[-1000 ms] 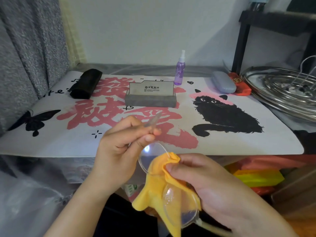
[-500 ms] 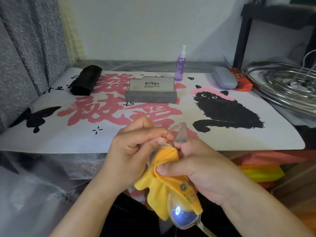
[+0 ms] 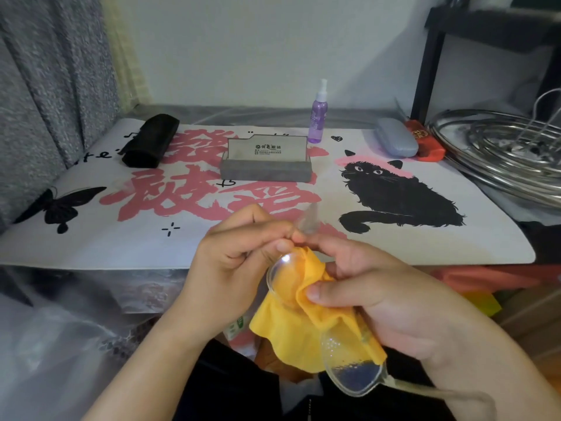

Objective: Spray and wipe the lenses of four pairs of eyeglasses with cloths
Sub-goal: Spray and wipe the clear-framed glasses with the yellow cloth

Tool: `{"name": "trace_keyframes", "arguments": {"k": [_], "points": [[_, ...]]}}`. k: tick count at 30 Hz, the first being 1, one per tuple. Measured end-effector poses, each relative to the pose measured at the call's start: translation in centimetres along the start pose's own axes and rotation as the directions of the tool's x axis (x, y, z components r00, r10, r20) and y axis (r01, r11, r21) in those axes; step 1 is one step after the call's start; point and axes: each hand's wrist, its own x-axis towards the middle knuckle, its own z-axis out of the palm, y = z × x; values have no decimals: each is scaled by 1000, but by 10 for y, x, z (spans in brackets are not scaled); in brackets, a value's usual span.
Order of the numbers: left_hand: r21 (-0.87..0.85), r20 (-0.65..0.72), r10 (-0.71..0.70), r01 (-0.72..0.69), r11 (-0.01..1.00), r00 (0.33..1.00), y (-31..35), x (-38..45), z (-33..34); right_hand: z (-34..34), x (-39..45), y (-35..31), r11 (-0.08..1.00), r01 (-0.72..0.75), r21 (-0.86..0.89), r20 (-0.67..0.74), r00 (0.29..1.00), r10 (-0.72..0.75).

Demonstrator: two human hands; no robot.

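1. A white desk mat point(image 3: 127, 247) printed with pink characters, a black cat and a black butterfly covers the table.
2. A stack of shiny metal racks point(image 3: 501, 150) sits at the far right edge.
3. The left hand point(image 3: 233, 268) pinches the hinge end of clear-framed eyeglasses point(image 3: 349, 372), fingers curled tight; one temple sticks up, blurred.
4. The right hand point(image 3: 385, 302) presses a yellow cleaning cloth point(image 3: 291, 332) onto the upper lens, thumb on top; the glasses are held over the lap, near the table's front edge.
5. A grey open glasses case point(image 3: 267, 168) sits mid-mat, a black soft pouch point(image 3: 150, 141) far left, a blue-grey hard case point(image 3: 394, 141) far right.
6. A small purple spray bottle point(image 3: 317, 117) stands upright behind the grey case.
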Motion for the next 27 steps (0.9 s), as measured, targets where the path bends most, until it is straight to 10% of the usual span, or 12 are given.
{"name": "trace_keyframes", "arguments": {"k": [8,27], "points": [[8,30,30,-30,1000,999,0,1,0,-5,9,-3,996,-88,4,212,974,85],[-115,68,-178,185,976,982,-8,-2,-6,25,27,14,994,102,32,-415,906,-79]]}}
